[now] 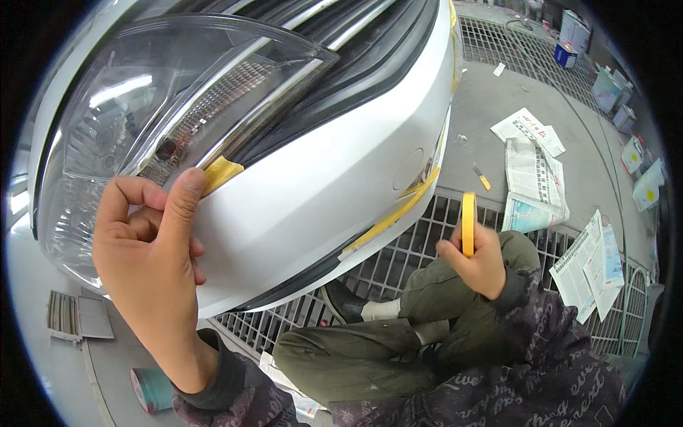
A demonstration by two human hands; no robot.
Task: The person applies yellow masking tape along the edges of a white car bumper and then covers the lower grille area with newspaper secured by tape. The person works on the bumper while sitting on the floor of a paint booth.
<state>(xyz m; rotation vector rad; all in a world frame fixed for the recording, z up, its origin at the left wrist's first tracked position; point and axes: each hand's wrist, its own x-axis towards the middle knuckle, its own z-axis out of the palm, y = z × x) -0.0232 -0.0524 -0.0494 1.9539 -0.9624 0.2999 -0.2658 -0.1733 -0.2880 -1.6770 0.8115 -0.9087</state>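
While sitting low beside the white bumper [341, 156], faces the clear headlight [107, 107] at upper left. Has a few newspapers [535, 178] spread out to the right. Wraps the right grip [480, 263] closed around a yellow tape roll [468, 213], holding it on edge, apart from the bumper. Pinches the left grip [153, 238] together on a short yellow strip [222, 174] at the headlight's lower edge, against the bumper.

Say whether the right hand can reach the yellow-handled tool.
Probably yes: the yellow-handled tool lies uncovered on the floor beyond the right hand, though that hand holds a yellow tape roll.
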